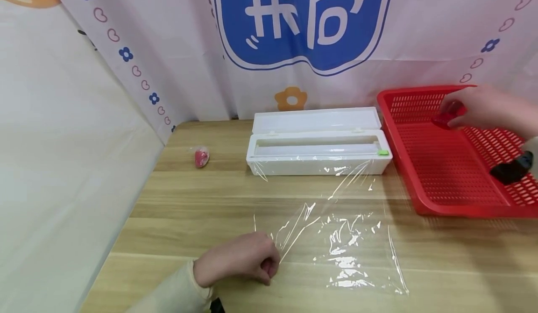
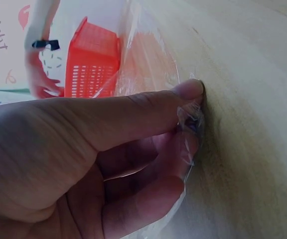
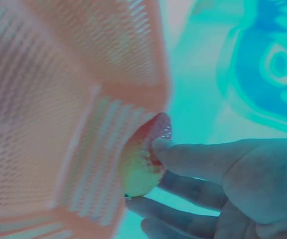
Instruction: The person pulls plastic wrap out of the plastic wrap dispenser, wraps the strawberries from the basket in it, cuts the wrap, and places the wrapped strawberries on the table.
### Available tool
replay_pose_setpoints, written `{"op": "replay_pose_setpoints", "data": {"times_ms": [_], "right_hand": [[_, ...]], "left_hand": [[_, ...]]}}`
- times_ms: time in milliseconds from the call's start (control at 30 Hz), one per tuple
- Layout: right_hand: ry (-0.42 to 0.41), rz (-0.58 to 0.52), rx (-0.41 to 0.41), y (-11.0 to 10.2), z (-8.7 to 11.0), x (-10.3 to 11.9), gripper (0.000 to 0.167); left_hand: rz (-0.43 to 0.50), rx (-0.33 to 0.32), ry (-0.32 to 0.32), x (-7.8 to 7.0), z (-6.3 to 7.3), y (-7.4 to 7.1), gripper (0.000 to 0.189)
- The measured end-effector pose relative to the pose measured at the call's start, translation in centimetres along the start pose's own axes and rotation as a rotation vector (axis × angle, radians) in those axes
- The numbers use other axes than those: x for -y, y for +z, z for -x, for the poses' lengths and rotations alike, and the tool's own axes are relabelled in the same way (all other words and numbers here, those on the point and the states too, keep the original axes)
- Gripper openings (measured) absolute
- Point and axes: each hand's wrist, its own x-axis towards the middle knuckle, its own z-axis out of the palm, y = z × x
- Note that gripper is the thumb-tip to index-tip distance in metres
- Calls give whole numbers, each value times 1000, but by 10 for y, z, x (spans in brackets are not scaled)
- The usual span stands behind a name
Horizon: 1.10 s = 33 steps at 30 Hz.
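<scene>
My left hand (image 1: pixel 239 259) pinches the near left corner of a sheet of clear plastic wrap (image 1: pixel 346 252) between thumb and fingers. The sheet runs from the white plastic wrap dispenser (image 1: pixel 319 167) over the wooden table. In the left wrist view, a crumpled bit of plastic wrap (image 2: pixel 191 122) shows at the fingertips. Over the red basket (image 1: pixel 414 189), my right hand (image 1: pixel 483 110) holds a red fruit (image 1: pixel 442 120). The right wrist view shows this fruit (image 3: pixel 139 162) as red and yellowish, gripped by thumb and fingers; its exact kind is unclear.
A small pinkish-red piece wrapped in clear film (image 1: pixel 201 157) lies on the table (image 1: pixel 168 229) at the left. The dispenser's lid (image 1: pixel 315 120) stands raised at the back, with a green tab (image 1: pixel 383 152) on the box's right end. A printed curtain (image 1: pixel 180 46) hangs behind.
</scene>
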Motion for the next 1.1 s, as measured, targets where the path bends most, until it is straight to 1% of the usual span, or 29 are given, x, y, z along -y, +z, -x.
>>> {"op": "replay_pose_setpoints", "data": {"times_ms": [67, 200, 267, 333, 433, 533, 633, 700, 800, 900, 1033, 1100], "right_hand": [[-3, 21, -32, -7, 11, 12, 36], [-46, 59, -104, -14, 34, 36, 42], [-73, 53, -142, -14, 44, 52, 45], [-105, 38, -164, -12, 54, 68, 48], [-156, -7, -201, -4, 67, 97, 49], [-248, -63, -253, 10, 78, 126, 46], [-365, -122, -298, 28, 86, 152, 42], [-439, -153, -327, 43, 89, 167, 41], [-521, -170, -349, 65, 93, 185, 42], [-578, -185, -344, 85, 96, 197, 41], [-609, -215, -311, 106, 96, 210, 37], [-625, -244, -309, 116, 95, 216, 36]], "left_hand": [[3, 4, -6, 0, 1, 0, 22], [4, 2, -15, -1, 2, -1, 22], [7, 0, -22, -2, 2, -1, 22], [11, 1, -29, -2, 2, -1, 22], [12, -1, -37, -3, 2, -1, 22], [10, -5, -38, -3, 3, -1, 22], [12, -9, -37, -3, 3, -1, 22], [11, -12, -34, -3, 3, -1, 22], [7, -17, -34, -3, 2, -1, 22], [18, -16, -46, -3, 2, -2, 21], [44, -6, -62, -4, 3, -3, 22], [41, -4, -63, -4, 2, -3, 23]]}}
